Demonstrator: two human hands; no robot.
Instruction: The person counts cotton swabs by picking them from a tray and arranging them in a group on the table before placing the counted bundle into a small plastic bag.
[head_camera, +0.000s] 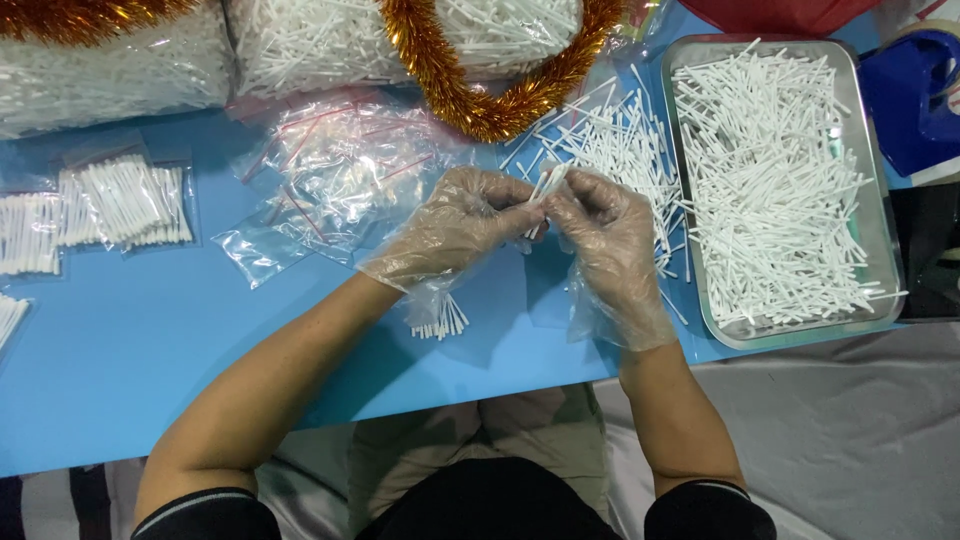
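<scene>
1. Okay, I'm pinching a small bundle of white sticks (546, 187) between left hand (455, 225) and right hand (607, 240), both closed on it, above the blue table (120, 340).
2. I'm possibly trapping a small clear bag (440, 312) under my left palm; the view there is unclear.
3. A metal tray (880, 200) of sticks is sitting just right.

The left hand (455, 225) and right hand (605, 235) cover most of the small bundle of white sticks (545, 190), so their number is unclear. The big bags of sticks (110, 65) and the gold tinsel (480, 95) run off the top edge. A blue object (915, 95), perhaps a tape holder, is cut at the right.

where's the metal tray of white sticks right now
In the head view, the metal tray sits at the table's right end, just right of the right hand, with loose white sticks scattered between them.
</scene>
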